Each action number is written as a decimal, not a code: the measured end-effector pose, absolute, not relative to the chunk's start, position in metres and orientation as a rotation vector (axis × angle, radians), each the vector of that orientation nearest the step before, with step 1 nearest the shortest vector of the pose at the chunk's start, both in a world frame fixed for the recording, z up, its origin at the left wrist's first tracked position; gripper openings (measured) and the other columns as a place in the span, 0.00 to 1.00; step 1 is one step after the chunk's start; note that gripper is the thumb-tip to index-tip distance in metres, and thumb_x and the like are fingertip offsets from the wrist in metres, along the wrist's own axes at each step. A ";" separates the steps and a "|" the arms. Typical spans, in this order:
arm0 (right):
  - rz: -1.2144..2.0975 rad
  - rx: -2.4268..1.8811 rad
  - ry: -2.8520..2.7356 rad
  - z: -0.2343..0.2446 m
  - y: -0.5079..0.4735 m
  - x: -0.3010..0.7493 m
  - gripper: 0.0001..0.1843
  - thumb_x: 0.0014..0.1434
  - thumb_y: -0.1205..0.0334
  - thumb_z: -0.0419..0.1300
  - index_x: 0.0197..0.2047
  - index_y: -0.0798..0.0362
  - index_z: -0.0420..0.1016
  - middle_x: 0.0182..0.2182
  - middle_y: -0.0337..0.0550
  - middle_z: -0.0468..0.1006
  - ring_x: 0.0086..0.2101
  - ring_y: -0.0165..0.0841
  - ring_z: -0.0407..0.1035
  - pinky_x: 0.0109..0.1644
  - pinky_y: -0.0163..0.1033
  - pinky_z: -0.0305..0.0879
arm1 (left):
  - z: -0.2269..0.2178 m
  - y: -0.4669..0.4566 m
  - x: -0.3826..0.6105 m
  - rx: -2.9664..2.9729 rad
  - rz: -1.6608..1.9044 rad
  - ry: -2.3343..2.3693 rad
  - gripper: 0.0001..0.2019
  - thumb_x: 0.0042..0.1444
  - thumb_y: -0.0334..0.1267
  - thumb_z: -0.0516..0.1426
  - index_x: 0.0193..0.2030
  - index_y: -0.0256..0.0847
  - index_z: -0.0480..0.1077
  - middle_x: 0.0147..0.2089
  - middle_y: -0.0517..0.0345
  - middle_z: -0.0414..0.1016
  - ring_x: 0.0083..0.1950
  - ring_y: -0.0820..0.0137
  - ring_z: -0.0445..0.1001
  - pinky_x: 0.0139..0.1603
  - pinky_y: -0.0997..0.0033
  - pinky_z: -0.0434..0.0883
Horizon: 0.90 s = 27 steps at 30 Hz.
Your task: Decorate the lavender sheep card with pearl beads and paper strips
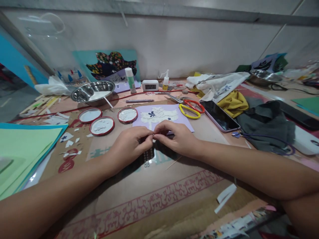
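My left hand and my right hand meet fingertip to fingertip over the middle of the table, both pinched. What sits between the fingertips is too small and covered to make out. A strip of clear bead-like gems shows just under my left hand; whether it is held or only lies there I cannot tell. Just behind the hands is a lilac card with a white cut-out shape, white beads and dark blue flowers on it. A thin wooden stick lies in front of my right hand.
Three red-rimmed lids, one with small white beads, stand left of the card. Scissors with red and yellow handles and a phone lie to the right. Behind are a steel bowl, a glue stick and a small clock.
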State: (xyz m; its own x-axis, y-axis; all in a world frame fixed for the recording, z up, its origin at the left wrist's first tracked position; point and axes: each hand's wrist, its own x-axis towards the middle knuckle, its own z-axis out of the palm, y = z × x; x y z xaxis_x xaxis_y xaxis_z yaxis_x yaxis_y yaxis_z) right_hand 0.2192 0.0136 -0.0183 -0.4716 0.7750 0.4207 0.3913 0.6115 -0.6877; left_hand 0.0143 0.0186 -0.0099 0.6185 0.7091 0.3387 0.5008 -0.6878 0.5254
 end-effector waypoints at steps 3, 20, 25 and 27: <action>0.637 -0.908 -2.087 -0.019 0.014 0.219 0.03 0.63 0.64 0.59 0.41 0.54 0.73 0.32 0.39 0.78 0.31 0.28 0.71 0.35 0.33 0.67 | -0.010 0.020 0.015 2.430 0.772 0.957 0.12 0.62 0.32 0.51 0.28 0.38 0.70 0.25 0.63 0.69 0.28 0.75 0.65 0.31 0.75 0.61; 0.495 -0.819 -2.133 -0.019 0.017 0.221 0.03 0.63 0.69 0.58 0.39 0.53 0.71 0.35 0.40 0.75 0.33 0.28 0.69 0.38 0.34 0.67 | -0.011 0.024 0.013 2.346 0.822 0.931 0.09 0.63 0.36 0.57 0.37 0.40 0.79 0.33 0.60 0.81 0.32 0.73 0.75 0.35 0.75 0.67; 0.622 -0.911 -2.030 -0.016 0.017 0.218 0.01 0.62 0.68 0.58 0.37 0.53 0.70 0.32 0.37 0.73 0.29 0.26 0.67 0.33 0.31 0.64 | -0.009 0.022 0.014 2.320 0.807 0.959 0.10 0.65 0.36 0.55 0.40 0.41 0.78 0.38 0.60 0.82 0.37 0.71 0.76 0.41 0.73 0.69; 0.635 -0.914 -2.013 -0.016 0.018 0.218 0.01 0.62 0.68 0.58 0.37 0.53 0.70 0.31 0.36 0.73 0.29 0.26 0.67 0.33 0.31 0.63 | -0.009 0.021 0.015 2.291 0.802 0.970 0.09 0.65 0.38 0.55 0.42 0.41 0.78 0.39 0.59 0.82 0.39 0.70 0.76 0.42 0.72 0.70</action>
State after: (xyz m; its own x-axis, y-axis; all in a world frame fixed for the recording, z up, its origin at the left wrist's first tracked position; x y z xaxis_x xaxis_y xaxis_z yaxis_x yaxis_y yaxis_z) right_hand 0.2179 0.0177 -0.0160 -0.4030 0.7855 0.4696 0.3738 0.6096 -0.6990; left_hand 0.0146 0.0210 -0.0086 0.5676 0.7608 0.3147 0.4517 -0.6073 0.6535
